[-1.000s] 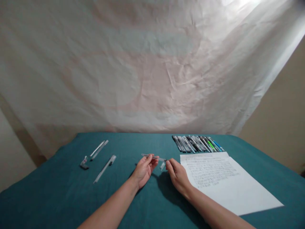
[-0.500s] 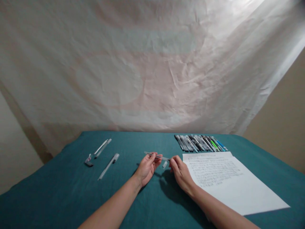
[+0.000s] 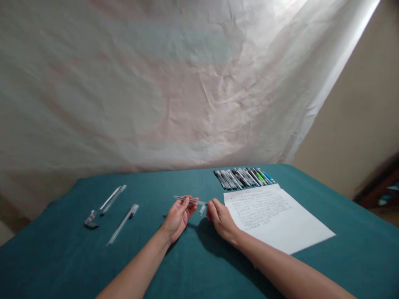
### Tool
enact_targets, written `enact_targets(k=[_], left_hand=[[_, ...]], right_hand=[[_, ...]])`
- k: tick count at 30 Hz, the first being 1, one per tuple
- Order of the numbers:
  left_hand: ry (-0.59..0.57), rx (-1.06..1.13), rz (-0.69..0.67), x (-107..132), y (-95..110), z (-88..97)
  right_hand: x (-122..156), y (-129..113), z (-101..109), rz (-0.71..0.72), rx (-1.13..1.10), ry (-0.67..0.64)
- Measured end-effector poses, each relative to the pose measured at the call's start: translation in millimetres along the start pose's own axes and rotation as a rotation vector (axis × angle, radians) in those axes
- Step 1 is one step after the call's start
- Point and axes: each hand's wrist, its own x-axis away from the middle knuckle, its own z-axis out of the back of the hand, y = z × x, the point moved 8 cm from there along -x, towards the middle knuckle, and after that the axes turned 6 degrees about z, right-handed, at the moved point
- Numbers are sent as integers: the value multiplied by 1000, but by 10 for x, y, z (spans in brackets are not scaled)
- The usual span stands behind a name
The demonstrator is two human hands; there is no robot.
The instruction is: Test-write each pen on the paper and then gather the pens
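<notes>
A slim clear pen (image 3: 201, 203) is held slightly tilted above the cloth, spanning both hands. My left hand (image 3: 177, 219) pinches its barrel between thumb and fingers, and the far end sticks out to the left. The pen's right end disappears into the closed fingers of my right hand (image 3: 220, 219), so that tip is hidden. Between the hands, a small clear pen cap (image 3: 202, 209) appears just below the pen; whether it rests on the cloth is hard to tell.
A row of pens (image 3: 245, 178) lies at the back right, behind handwritten paper sheets (image 3: 299, 228). On the left are a clear pen with a dark grip (image 3: 123, 224), two slim pen parts (image 3: 112, 200) and a small crumpled dark-and-clear item (image 3: 90, 222). Green cloth (image 3: 77, 265) covers the table.
The camera view has turned a little to the right, so everything sits further left. Both hands keep their hold on the pen; the right fingers cover its end slightly more.
</notes>
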Motion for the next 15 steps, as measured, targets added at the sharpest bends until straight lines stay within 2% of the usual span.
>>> enact_targets(k=[4, 9, 11, 15], left_hand=[[-19, -68, -28, -6, 37, -67], [-8, -44, -27, -15, 46, -93], [34, 33, 6, -14, 23, -72], [84, 165, 128, 29, -106, -112]], right_hand=[[0, 48, -6, -47, -83, -10], [5, 75, -57, -178, -361, -78], [-12, -12, -27, -139, -415, -102], [-45, -253, 134, 69, -326, -49]])
